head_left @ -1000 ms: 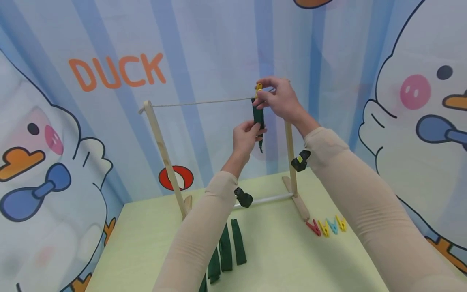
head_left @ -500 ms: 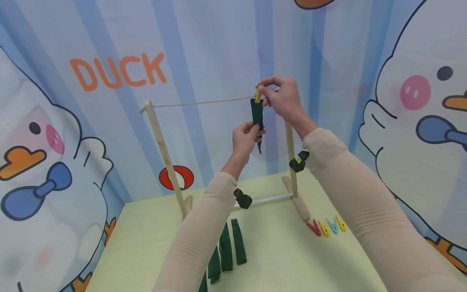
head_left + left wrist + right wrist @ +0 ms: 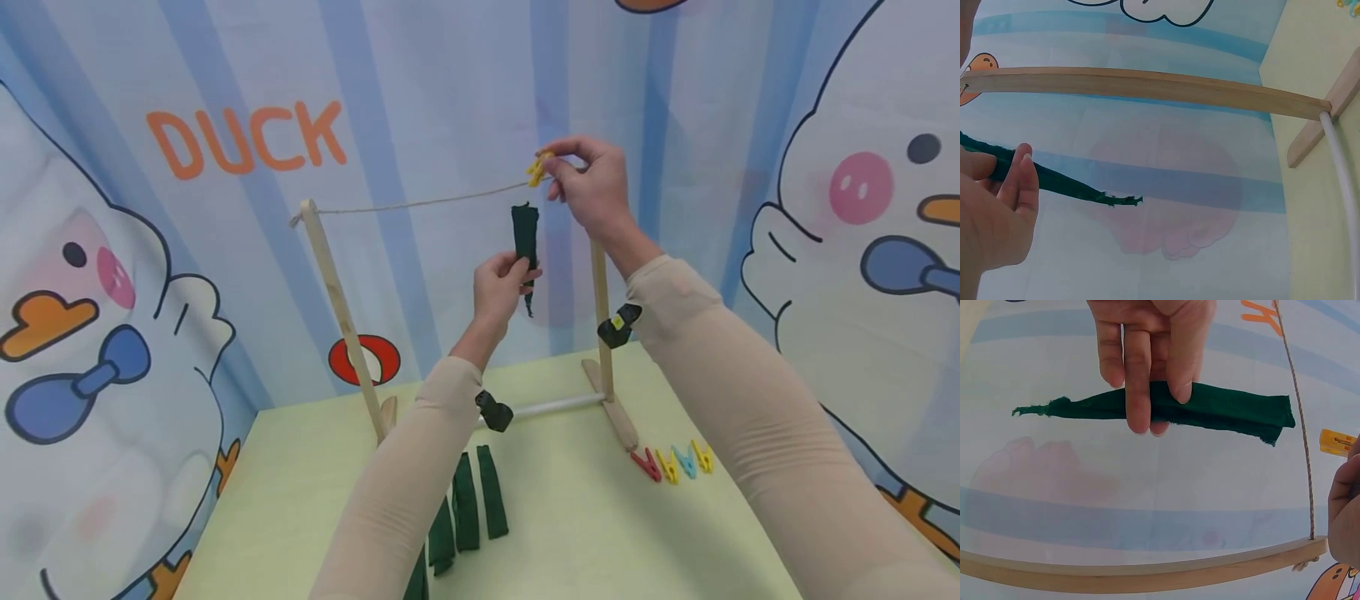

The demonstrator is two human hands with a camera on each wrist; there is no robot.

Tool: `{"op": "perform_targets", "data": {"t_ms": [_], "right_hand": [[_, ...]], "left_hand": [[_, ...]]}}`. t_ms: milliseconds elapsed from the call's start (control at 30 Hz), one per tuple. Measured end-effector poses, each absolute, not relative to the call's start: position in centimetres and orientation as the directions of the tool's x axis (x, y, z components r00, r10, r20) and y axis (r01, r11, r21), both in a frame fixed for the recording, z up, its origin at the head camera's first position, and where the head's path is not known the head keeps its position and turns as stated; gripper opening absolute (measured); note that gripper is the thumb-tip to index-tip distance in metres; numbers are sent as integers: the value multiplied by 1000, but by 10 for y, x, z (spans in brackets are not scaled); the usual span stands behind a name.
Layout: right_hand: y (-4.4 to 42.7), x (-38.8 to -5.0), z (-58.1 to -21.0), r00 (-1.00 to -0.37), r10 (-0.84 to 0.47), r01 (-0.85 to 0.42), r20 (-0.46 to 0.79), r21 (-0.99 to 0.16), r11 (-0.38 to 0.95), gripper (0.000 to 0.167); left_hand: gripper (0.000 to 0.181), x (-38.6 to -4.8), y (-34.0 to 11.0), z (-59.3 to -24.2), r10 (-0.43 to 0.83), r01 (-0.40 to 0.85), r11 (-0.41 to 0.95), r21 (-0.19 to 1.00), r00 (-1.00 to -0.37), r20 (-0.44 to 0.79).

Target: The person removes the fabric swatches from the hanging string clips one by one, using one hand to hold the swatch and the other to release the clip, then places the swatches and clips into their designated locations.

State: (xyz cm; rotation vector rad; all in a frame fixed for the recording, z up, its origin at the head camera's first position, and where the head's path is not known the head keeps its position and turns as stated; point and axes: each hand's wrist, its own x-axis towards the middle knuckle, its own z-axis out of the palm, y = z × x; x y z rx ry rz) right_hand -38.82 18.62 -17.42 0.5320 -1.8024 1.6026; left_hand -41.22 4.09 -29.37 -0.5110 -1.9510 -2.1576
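My left hand point(image 3: 498, 287) pinches a folded dark green cloth strip point(image 3: 526, 227) around its middle, held just below the rope point(image 3: 420, 202). In the right wrist view the strip point(image 3: 1229, 411) stretches out to both sides of the fingers, one end narrow and frayed, and its wide end lies close to the rope point(image 3: 1297, 406) without visible clip on it. Up at the rope's right part, my right hand point(image 3: 596, 185) pinches a yellow clothespin point(image 3: 537, 169) between thumb and fingers. The clothespin point(image 3: 1335, 442) is apart from the cloth; whether it touches the rope I cannot tell.
The rope runs between two wooden posts point(image 3: 333, 300) joined low down by a white bar point(image 3: 558, 408). Several green strips point(image 3: 491, 492) lie on the pale table point(image 3: 570, 533), partly behind my left sleeve. Red, yellow and blue clothespins point(image 3: 684, 461) lie in a row by the right foot.
The yellow clothespin has come off the strip's top and moved up and right with my right hand. The strip, still in my left hand, now sits slightly below the rope.
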Motion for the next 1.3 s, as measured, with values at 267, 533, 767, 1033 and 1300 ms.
{"op": "perform_targets", "data": {"t_ms": [267, 533, 767, 1033, 1300], "right_hand": [[192, -385, -182, -689, 97, -702, 718, -695, 159, 17], [196, -379, -200, -704, 33, -692, 710, -695, 196, 27], [198, -374, -209, -701, 15, -706, 713, -697, 123, 37], [202, -366, -221, -702, 6, -711, 712, -701, 65, 40], [207, -362, -241, -725, 0, -687, 689, -723, 71, 41]], "left_hand": [[19, -408, 41, -297, 87, 355, -118, 927, -927, 366], [22, -399, 33, -312, 90, 320, -129, 939, -939, 333], [23, -396, 26, -319, 93, 330, -132, 935, -935, 343], [21, -392, 23, -325, 94, 309, -131, 942, -942, 322], [23, -387, 23, -340, 109, 294, -115, 949, -946, 306]]}}
